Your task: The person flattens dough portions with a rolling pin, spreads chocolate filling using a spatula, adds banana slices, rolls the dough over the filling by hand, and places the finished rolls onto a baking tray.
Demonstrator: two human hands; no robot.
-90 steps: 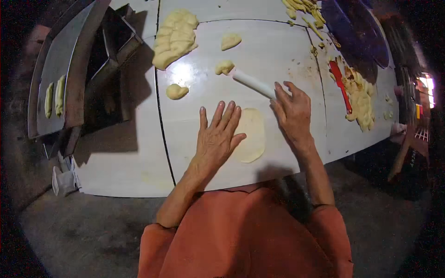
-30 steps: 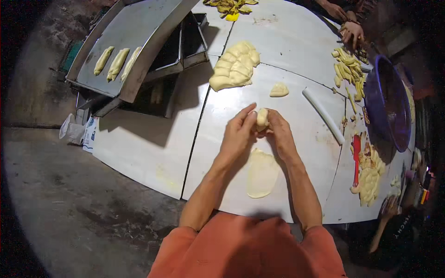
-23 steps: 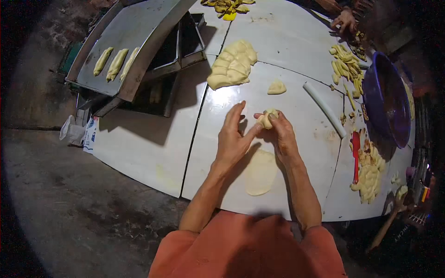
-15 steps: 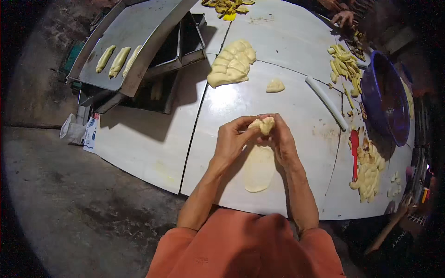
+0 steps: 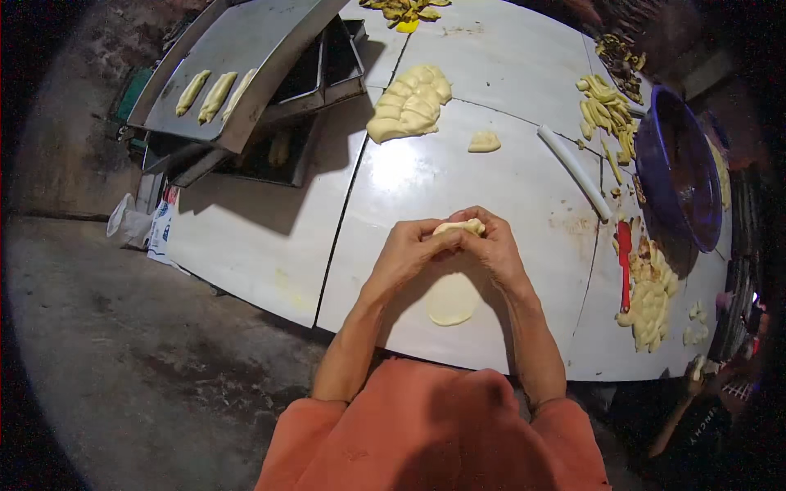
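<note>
My left hand (image 5: 409, 254) and my right hand (image 5: 491, 245) are closed around a lump of pale dough (image 5: 458, 226), fingers and thumbs pinching it. Just below them a thin flattened oval of dough (image 5: 452, 299) lies on the white tabletop (image 5: 246, 258). Above my hands sit a small dough piece (image 5: 484, 141) and a big scored dough mound (image 5: 407, 106). A white rolling pin (image 5: 573, 170) rests diagonally to the right of my hands.
Metal trays (image 5: 229, 49) with dough sticks (image 5: 214, 98) are stacked at left. At right are a purple basin (image 5: 675, 168), cut yellow strips (image 5: 610, 106), a red spatula (image 5: 624, 266) on dough pieces (image 5: 651, 311), and another person's arm (image 5: 675, 417) by the edge. Dark peels (image 5: 618, 57) lie top right.
My hands left the rolling pin and flattened dough and took up a lump, which they have since squeezed. The view shifted. The other person's hand at top right has moved out of sight.
</note>
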